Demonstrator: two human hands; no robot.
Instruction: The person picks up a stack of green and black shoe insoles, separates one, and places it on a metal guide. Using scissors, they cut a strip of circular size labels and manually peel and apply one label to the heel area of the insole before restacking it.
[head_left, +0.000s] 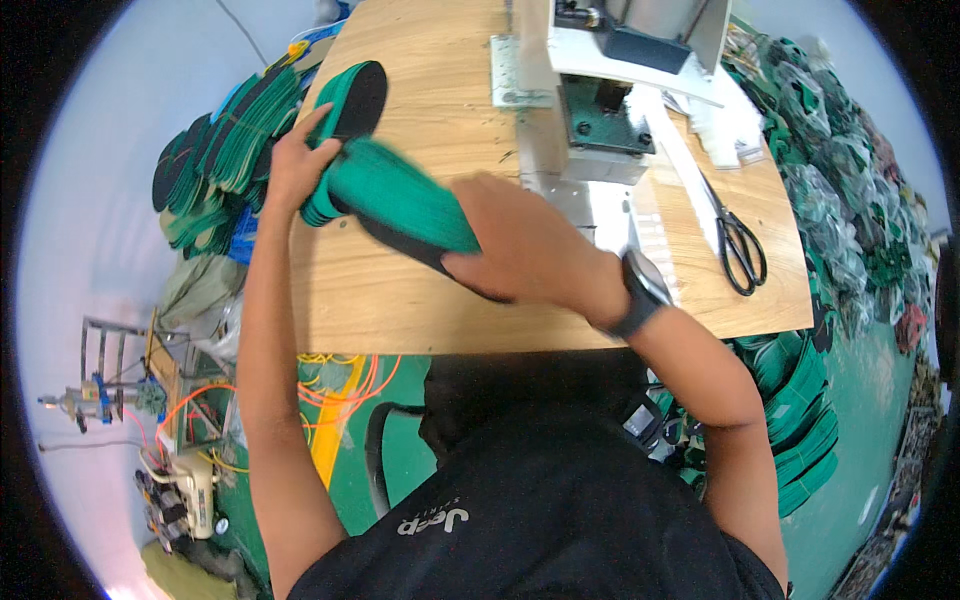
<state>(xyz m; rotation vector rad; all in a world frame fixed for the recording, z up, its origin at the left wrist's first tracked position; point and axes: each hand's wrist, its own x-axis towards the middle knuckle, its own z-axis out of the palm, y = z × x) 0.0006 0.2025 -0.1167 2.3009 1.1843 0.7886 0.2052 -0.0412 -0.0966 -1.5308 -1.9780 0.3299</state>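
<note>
Both my hands hold a stack of green shoe insoles (pixel 392 193) with black undersides, lying on its side over the wooden table (pixel 400 300). My left hand (pixel 296 160) presses the stack's far left end. My right hand (pixel 520 240), with a black watch on the wrist, grips the near right end. A single green and black insole (pixel 358 98) lies flat on the table just beyond my left hand.
A grey and white press machine (pixel 600 90) stands at the table's far middle. Black scissors (pixel 738 242) lie at the right. Piles of green insoles (pixel 225 150) sit left of the table, bagged ones (pixel 840 190) to the right, and more (pixel 800 420) below right.
</note>
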